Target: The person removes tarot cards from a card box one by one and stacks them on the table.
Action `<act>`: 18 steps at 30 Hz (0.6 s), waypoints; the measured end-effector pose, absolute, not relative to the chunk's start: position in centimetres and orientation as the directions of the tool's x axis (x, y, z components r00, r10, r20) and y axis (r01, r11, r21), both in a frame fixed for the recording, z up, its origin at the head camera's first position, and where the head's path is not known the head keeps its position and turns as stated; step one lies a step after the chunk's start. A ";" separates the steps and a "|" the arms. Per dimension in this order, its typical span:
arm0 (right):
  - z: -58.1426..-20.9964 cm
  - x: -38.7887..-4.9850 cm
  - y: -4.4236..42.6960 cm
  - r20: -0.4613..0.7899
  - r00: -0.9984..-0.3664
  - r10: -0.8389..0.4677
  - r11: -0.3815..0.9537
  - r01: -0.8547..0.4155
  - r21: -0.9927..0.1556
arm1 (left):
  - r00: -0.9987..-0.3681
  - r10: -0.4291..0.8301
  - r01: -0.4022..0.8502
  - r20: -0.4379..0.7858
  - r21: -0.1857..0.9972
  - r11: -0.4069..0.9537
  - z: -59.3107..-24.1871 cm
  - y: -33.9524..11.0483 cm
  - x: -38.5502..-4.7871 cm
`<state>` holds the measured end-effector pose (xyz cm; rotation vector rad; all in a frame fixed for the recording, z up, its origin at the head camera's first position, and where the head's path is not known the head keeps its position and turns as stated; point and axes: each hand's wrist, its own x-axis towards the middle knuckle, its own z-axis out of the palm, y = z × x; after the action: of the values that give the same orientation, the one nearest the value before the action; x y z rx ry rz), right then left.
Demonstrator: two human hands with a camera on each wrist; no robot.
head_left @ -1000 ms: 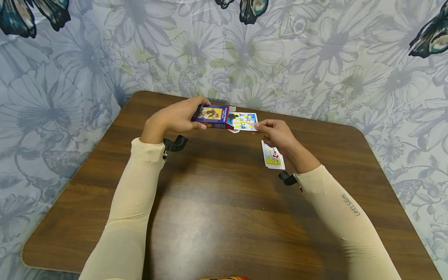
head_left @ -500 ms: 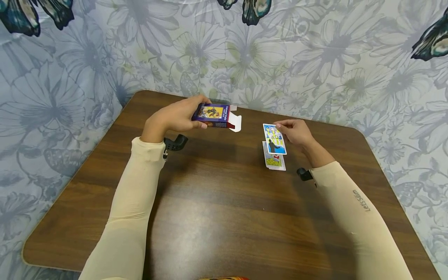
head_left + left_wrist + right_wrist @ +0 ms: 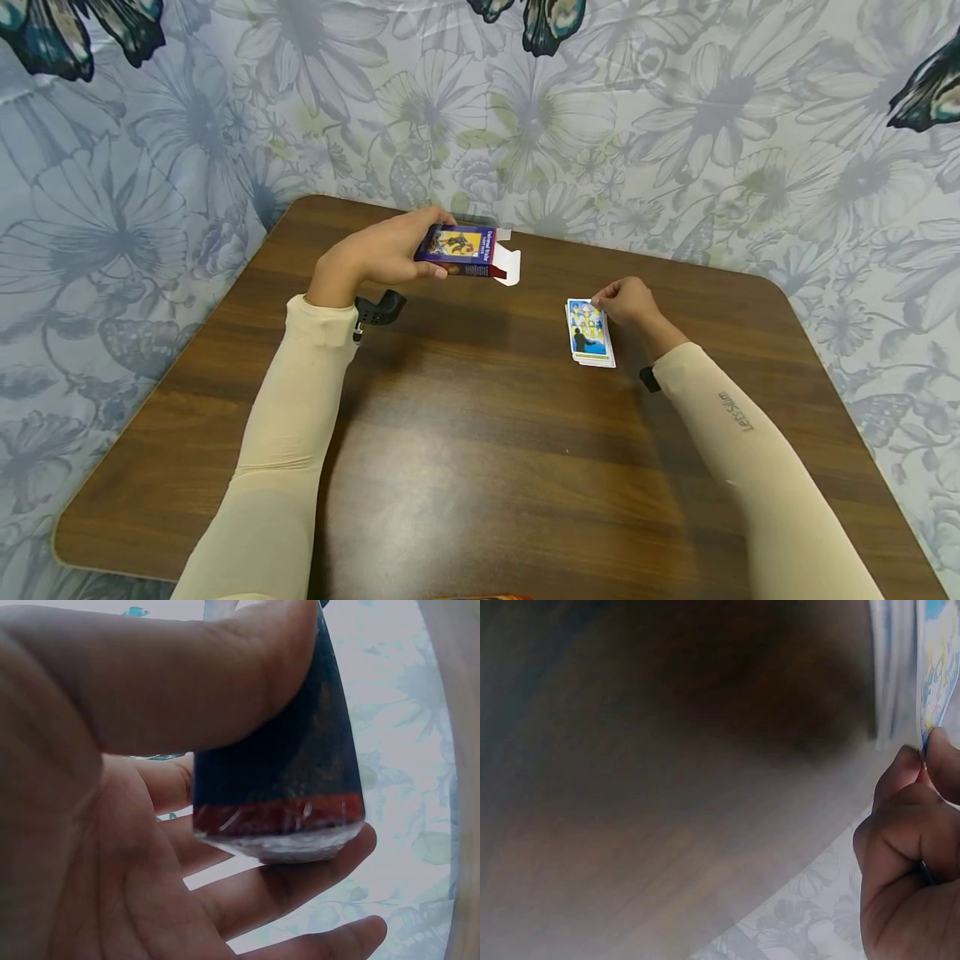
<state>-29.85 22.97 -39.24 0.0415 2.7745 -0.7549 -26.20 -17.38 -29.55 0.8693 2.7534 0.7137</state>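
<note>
My left hand grips a purple card box with a yellow picture on its face. The box's white flap hangs open on the right end. In the left wrist view the thumb presses the box, whose near end has a red band. Between thumb and finger, my right hand pinches the top corner of a blue and yellow tarot card. That card lies over a small stack of cards. The right wrist view shows the pinched card slightly apart from the stack.
A brown wooden table bears everything. Behind it hangs a floral cloth backdrop with dark butterflies. A sliver of an orange object shows at the bottom edge of the head view.
My right hand pulled the card out of the box, carried it right, turned it and lowered it over the stack. My left hand and the box stay nearly in place.
</note>
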 end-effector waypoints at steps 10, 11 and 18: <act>-39.4 -29.8 21.9 -0.156 -0.985 -0.074 0.964 -0.031 -0.265 | -0.818 0.574 0.488 -0.028 0.494 0.720 -29.4 -17.3 -26.2; -39.2 -29.7 21.5 -0.137 -0.988 -0.074 0.964 -0.035 -0.263 | -0.820 0.572 0.486 -0.029 0.493 0.722 -29.4 -17.3 -26.2; -35.4 -27.3 15.7 0.148 -0.967 -0.206 0.800 -0.254 -0.543 | -0.811 0.585 0.503 -0.012 0.495 0.708 -29.6 -17.2 -26.2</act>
<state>-27.30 15.68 -35.42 -0.3910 3.0581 -0.9411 -26.20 -17.21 -29.62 0.8819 2.7458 0.7220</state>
